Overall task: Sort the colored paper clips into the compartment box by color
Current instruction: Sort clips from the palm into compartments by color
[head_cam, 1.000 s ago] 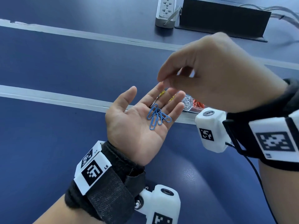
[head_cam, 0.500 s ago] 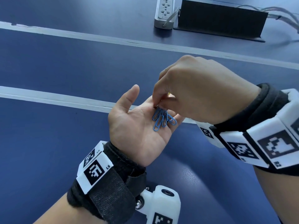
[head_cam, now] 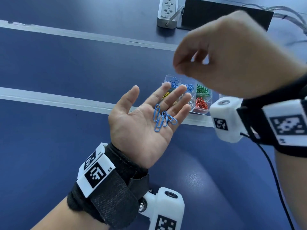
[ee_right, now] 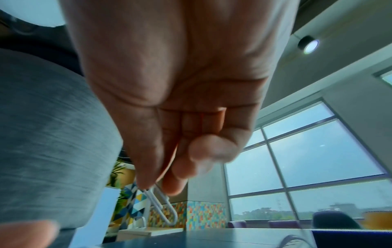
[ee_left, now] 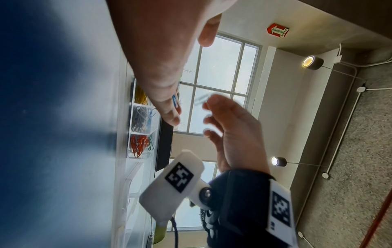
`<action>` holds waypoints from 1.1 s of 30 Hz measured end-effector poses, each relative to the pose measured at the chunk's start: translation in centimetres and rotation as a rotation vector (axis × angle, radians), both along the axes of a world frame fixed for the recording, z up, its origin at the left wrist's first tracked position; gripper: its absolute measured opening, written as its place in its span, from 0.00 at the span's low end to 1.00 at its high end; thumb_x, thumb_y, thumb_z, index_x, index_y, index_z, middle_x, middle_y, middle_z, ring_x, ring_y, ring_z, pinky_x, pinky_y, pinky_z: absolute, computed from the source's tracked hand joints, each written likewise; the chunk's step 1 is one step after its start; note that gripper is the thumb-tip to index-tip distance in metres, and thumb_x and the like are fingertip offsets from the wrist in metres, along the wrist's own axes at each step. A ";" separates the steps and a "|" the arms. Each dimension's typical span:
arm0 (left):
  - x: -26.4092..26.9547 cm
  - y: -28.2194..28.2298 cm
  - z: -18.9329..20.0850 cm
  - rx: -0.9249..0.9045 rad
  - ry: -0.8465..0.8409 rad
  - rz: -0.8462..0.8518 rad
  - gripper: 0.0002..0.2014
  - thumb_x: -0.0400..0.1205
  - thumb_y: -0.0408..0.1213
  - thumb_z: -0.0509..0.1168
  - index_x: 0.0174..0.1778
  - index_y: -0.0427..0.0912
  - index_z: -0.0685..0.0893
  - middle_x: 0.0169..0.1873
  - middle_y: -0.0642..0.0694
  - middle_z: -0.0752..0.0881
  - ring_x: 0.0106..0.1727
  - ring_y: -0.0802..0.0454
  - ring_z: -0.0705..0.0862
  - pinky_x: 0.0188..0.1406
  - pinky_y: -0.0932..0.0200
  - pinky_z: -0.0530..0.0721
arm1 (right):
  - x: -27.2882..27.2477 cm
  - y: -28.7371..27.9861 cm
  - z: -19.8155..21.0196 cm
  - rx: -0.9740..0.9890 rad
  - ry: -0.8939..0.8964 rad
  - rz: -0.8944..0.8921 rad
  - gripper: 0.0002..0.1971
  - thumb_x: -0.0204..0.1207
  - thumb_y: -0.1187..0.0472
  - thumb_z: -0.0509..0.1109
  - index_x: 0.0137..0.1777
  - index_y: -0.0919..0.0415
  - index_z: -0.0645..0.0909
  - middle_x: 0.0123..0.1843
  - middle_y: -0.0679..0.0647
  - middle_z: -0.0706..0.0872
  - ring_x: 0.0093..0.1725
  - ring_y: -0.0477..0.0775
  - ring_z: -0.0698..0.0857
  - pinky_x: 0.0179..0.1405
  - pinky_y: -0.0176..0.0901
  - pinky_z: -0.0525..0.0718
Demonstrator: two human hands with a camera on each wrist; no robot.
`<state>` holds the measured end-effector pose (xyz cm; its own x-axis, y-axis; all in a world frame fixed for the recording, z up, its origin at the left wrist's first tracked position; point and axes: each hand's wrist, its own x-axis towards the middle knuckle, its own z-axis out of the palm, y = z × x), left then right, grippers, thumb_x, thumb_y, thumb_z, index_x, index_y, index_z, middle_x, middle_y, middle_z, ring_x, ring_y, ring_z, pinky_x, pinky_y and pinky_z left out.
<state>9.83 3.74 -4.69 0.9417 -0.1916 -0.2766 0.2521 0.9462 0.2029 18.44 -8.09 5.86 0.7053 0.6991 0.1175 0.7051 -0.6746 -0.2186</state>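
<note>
The left hand point(head_cam: 141, 123) is held palm up above the smooth dark blue surface point(head_cam: 49, 146), its fingers straight and spread. A small loose heap of blue paper clips point(head_cam: 162, 119), thin looped wire with a glossy coat, lies across the base of those fingers.

Up and to the right, the right hand point(head_cam: 232, 52) hovers with its fingers curled. Thumb and forefinger pinch one pale, whitish paper clip point(ee_right: 163, 208) by its end, so that the long rounded loop hangs free below the fingertips.

On the far side of the left hand, partly hidden by it, a clear plastic compartment box point(head_cam: 201, 112) sits on the surface. Its square cells hold clips by colour: blue in the far left cells, green in the far right, yellow at the near left, pale silvery ones in the middle, red at the near right.

Pale strips run across the surface, and a white power strip point(head_cam: 167, 12) lies at the far edge beside a flat black panel point(head_cam: 207, 15).
</note>
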 end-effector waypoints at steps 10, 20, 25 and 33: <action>0.0 0.0 -0.3 0.044 0.067 0.078 0.18 0.79 0.51 0.52 0.38 0.40 0.78 0.35 0.43 0.78 0.34 0.46 0.76 0.36 0.58 0.80 | 1.8 -0.3 -2.0 -0.185 0.259 -0.208 0.08 0.70 0.61 0.70 0.43 0.49 0.89 0.33 0.44 0.85 0.42 0.52 0.86 0.49 0.42 0.84; 0.1 0.1 -0.3 0.033 0.098 0.064 0.20 0.79 0.51 0.53 0.46 0.37 0.82 0.44 0.38 0.86 0.44 0.39 0.86 0.53 0.48 0.85 | 1.1 -0.5 -1.7 -0.047 0.181 -0.171 0.08 0.71 0.60 0.70 0.45 0.50 0.89 0.37 0.45 0.89 0.38 0.43 0.84 0.42 0.28 0.78; 0.0 0.0 0.5 0.049 0.067 0.051 0.30 0.79 0.52 0.52 0.71 0.34 0.74 0.48 0.36 0.88 0.54 0.39 0.87 0.64 0.43 0.79 | -2.0 0.4 -0.3 -0.067 0.293 -0.070 0.07 0.71 0.52 0.69 0.41 0.48 0.88 0.27 0.41 0.84 0.29 0.36 0.82 0.31 0.26 0.79; -0.6 0.4 0.5 -0.113 -0.015 0.001 0.25 0.80 0.53 0.54 0.63 0.36 0.72 0.33 0.38 0.84 0.27 0.43 0.84 0.29 0.56 0.83 | -4.8 2.5 -2.4 -0.178 0.349 -0.133 0.12 0.67 0.45 0.73 0.47 0.50 0.85 0.40 0.48 0.86 0.38 0.51 0.84 0.30 0.40 0.82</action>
<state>9.27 4.18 -4.22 0.9456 -0.2200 -0.2396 0.2491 0.9634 0.0986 13.61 -5.60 3.46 0.7673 0.5867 -0.2588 0.5131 -0.8038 -0.3010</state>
